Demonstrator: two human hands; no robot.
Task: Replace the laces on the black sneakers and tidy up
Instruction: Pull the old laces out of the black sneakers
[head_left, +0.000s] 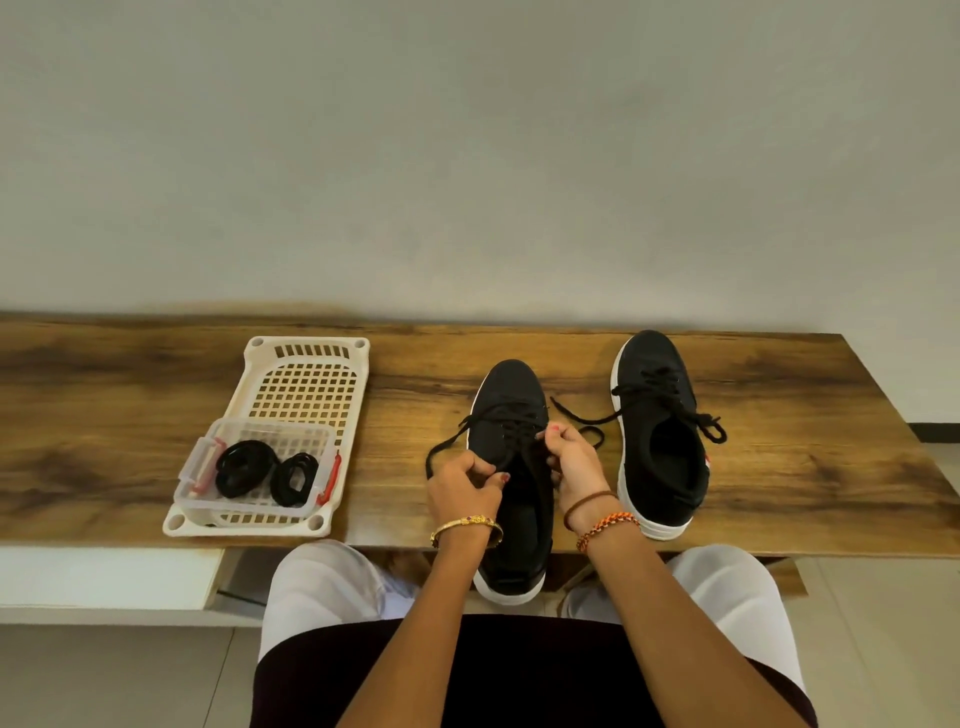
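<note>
Two black sneakers with white soles stand on the wooden table (130, 395). The near sneaker (511, 395) points away from me, its heel hanging over the front edge. My left hand (462, 486) pinches its black lace (447, 444) on the left side. On the sneaker's right side, my right hand (571, 460) pinches the lace at the eyelets. The other sneaker (660, 441) sits to the right with loose laces (587, 418) trailing onto the table.
A cream plastic basket (306, 374) lies at the left. Inside it is a small clear box (270, 439) with red clips, holding two coiled black laces (244, 467). A wall rises behind the table. My knees are under the front edge.
</note>
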